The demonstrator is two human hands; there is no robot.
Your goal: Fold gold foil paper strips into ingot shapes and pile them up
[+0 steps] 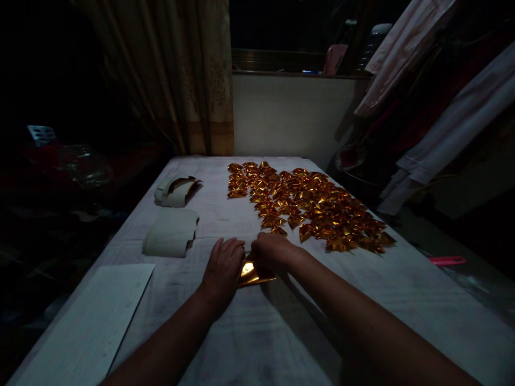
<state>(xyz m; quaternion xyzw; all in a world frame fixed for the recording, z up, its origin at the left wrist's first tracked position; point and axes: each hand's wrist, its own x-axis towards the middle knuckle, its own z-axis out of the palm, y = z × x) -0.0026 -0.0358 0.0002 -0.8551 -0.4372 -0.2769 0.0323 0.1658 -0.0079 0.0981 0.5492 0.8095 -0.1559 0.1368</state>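
A piece of shiny gold foil paper [255, 273] lies on the cloth-covered table [225, 332] in front of me, partly hidden under both hands. My left hand [225, 265] rests along its left side, fingers slightly bent and pressed together, holding it against the table. At the far edge of the foil, my right hand [271, 249] is closed, with its fingers curled down on the paper; the fingertips are hidden. Just beyond my right hand spreads a large group of folded gold foil pieces [309, 203], arranged in crowded rows.
On the left are two curved pale cardboard pieces [171, 233], [173, 193] and a flat white board [88, 321] near the table edge. Behind stand a curtain [201, 80] and a sill with a pink cup [335, 59]. Clothes [454, 128] hang at the right.
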